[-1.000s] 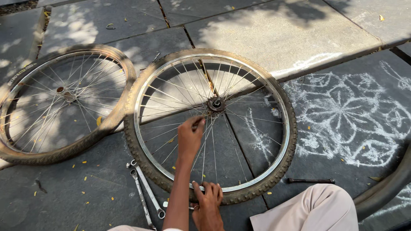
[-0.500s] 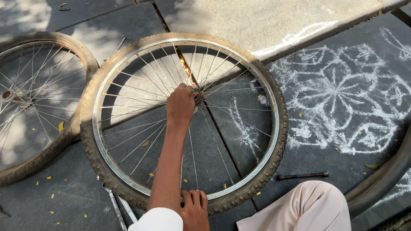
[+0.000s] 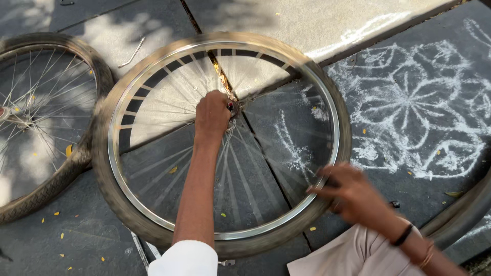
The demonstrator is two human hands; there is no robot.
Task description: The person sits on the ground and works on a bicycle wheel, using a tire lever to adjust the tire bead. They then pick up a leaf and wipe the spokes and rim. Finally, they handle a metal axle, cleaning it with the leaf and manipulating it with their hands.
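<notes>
Both hands' grip on bicycle wheel (image 3: 153,92)

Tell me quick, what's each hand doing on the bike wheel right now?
Left hand: closed around the hub of the bicycle wheel.
Right hand: blurred, at the wheel's rim; grip cannot be told.

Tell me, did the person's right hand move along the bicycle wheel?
Yes. The right hand left the near edge below the hub and swung rightward to the tyre's right side, toward the chalk flower drawing.
</notes>
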